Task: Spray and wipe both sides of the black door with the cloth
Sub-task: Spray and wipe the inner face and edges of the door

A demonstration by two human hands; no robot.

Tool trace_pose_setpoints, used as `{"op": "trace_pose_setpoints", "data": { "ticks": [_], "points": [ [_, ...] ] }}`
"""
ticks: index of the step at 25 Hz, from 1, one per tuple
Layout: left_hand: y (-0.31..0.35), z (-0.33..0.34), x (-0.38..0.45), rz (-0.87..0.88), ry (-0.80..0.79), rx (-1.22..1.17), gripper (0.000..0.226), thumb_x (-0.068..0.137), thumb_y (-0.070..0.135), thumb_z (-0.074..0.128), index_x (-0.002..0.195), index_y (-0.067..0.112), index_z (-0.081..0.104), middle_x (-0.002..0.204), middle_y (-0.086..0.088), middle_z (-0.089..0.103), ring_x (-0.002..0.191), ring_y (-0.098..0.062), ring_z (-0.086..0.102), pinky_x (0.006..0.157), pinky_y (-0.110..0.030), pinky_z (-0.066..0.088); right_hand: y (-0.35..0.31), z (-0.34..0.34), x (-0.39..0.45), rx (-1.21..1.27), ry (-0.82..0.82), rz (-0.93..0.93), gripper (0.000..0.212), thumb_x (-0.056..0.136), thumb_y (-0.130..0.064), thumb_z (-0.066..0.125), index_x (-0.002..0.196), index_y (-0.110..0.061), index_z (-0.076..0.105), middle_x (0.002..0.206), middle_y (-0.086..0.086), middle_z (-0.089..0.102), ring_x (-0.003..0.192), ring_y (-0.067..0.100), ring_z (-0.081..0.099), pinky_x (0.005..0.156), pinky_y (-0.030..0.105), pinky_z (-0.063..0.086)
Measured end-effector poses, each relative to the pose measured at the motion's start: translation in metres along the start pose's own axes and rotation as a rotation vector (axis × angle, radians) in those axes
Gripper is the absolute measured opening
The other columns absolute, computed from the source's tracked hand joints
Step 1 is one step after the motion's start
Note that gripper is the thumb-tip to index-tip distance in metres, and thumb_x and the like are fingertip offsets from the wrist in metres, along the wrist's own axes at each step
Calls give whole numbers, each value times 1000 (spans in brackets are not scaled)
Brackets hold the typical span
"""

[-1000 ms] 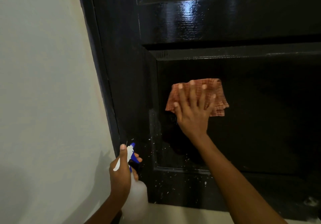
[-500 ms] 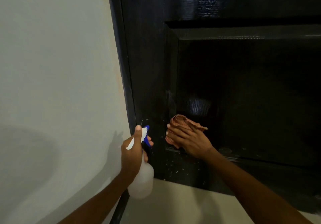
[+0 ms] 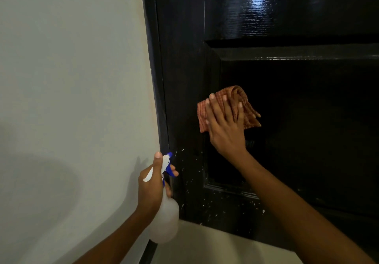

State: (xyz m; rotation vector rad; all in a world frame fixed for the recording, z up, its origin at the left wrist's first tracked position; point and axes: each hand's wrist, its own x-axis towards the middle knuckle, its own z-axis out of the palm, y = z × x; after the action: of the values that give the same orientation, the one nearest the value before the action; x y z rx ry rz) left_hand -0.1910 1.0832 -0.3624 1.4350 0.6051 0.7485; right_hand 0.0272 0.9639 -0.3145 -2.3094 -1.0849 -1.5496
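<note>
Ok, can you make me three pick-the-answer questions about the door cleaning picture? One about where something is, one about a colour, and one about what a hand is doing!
1. Where is the cloth?
A. on the floor
B. flat against the black door
C. draped over the bottle

2. What colour is the trigger of the spray bottle?
A. blue
B. green
C. yellow

3. What is the left hand doing?
A. hanging free
B. pressing on the wall
C. gripping the spray bottle

Answers:
1 B: the right hand presses it on the door panel.
2 A: the trigger shows blue beside the white nozzle.
3 C: its fingers curl round the bottle's neck.
</note>
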Motion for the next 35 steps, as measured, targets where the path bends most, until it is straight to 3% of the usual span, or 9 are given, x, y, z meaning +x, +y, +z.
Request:
{"op": "trace_pose_setpoints", "data": {
  "ticks": [3, 6, 11, 17, 22, 26, 28, 31, 35],
  "points": [
    [-2, -2, -7, -4, 2, 40, 69, 81, 66, 35, 83, 6, 69, 80, -18, 72, 54, -25, 60, 51, -29, 52, 2, 37, -100, -21, -245, -294, 94, 87, -30, 67, 163, -15, 15, 171, 12, 1, 156, 34, -11, 123, 62, -5],
    [-1, -1, -14, 5, -10, 54, 67, 80, 66, 34, 84, 9, 69, 79, -14, 72, 60, -28, 62, 56, -30, 53, 6, 49, -169, -66, -492, -505, 105, 69, -33, 85, 159, -22, 31, 168, 8, 20, 155, 29, 5, 119, 57, 15],
    [-1, -5, -17, 18, -28, 72, 66, 80, 65, 34, 83, 9, 67, 78, -16, 69, 62, -32, 60, 57, -30, 53, 16, 29, -107, -25, -341, -465, 85, 94, -35, 62, 163, -20, 14, 171, 7, -1, 158, 25, -4, 125, 58, 2],
    [-20, -18, -7, -13, 66, 93, 63, 83, 65, 33, 91, 14, 68, 91, -15, 73, 85, -35, 70, 74, -33, 58, -24, 8, -14, 96, -103, -14, 77, 101, -32, 46, 165, -20, 5, 171, 9, -6, 157, 32, -7, 122, 61, -11],
    [-38, -29, -10, -11, 55, 18, 73, 84, 62, 37, 93, -2, 68, 77, -15, 72, 64, -21, 70, 56, -21, 56, -76, 75, -99, -50, -527, -649, 92, 99, -31, 55, 161, -22, -13, 167, 11, -24, 152, 35, -26, 118, 62, -21],
    [-51, -40, -9, -118, -7, -18, 89, 74, 70, 40, 111, -8, 63, 97, -26, 70, 79, -32, 69, 66, -32, 59, -88, 95, -192, -86, -768, -870, 91, 82, -24, 81, 159, -30, 32, 170, 5, 10, 155, 29, 19, 116, 57, 35],
    [-52, -39, -9, -140, 5, -11, 91, 72, 71, 39, 116, -6, 62, 103, -26, 70, 85, -34, 69, 65, -32, 60, -81, 100, -186, -66, -807, -921, 102, 82, -10, 76, 163, -31, 16, 169, 5, -15, 157, 34, -3, 115, 60, 35],
    [-47, -34, -5, -123, 16, 3, 83, 75, 67, 37, 111, -3, 65, 99, -21, 72, 80, -30, 70, 61, -28, 60, -81, 95, -126, 33, -767, -752, 93, 98, -17, 57, 162, -28, -9, 163, 3, -31, 147, 30, -32, 123, 65, 12],
    [-32, -29, 0, 25, 68, 45, 76, 83, 65, 35, 91, -2, 71, 80, -15, 74, 55, -20, 65, 48, -25, 54, -92, 65, 0, 237, -342, -384, 81, 102, -27, 48, 164, -24, -6, 170, 7, -16, 157, 33, -6, 119, 65, 26]
  ]
}}
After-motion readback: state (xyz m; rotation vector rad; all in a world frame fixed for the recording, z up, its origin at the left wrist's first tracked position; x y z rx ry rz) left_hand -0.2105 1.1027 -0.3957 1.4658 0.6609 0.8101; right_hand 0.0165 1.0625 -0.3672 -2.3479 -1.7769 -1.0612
